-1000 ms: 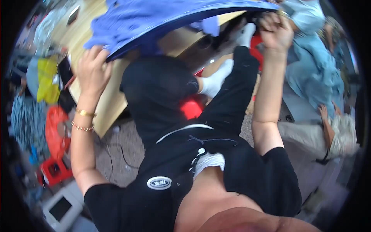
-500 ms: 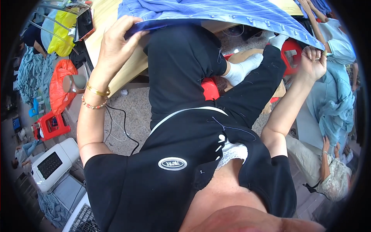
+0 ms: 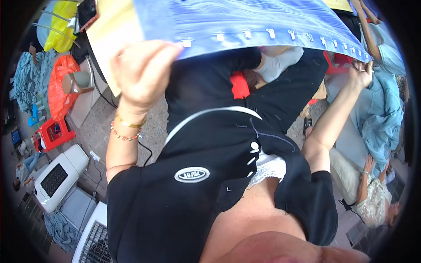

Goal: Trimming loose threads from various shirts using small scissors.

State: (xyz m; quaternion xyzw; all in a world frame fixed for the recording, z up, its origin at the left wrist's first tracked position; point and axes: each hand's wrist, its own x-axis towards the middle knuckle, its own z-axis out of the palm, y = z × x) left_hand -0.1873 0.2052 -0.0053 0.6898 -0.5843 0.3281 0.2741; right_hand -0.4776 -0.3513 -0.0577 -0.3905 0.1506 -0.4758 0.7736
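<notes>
A blue, finely ridged cloth stretches between my hands over the table edge and my knees. Along its near border runs a row of several small white pieces, too small to name surely. My left hand, smeared a little by motion, pinches the left end of that border between thumb and fingers. At the far right, my right hand is closed on the other end, keeping the edge taut. Part of the cloth's left side looks pale and smooth. The fingertips of my left hand are partly hidden.
A pale wooden tabletop lies under the cloth, with a phone at its left. Red stools, an orange bag and a white machine are on the left. Other people work at right beside teal cloth.
My left hand has come nearer and rightward with the cloth edge, and its back now faces up. The border has turned, showing the white pieces more plainly. My right hand has shifted slightly.
</notes>
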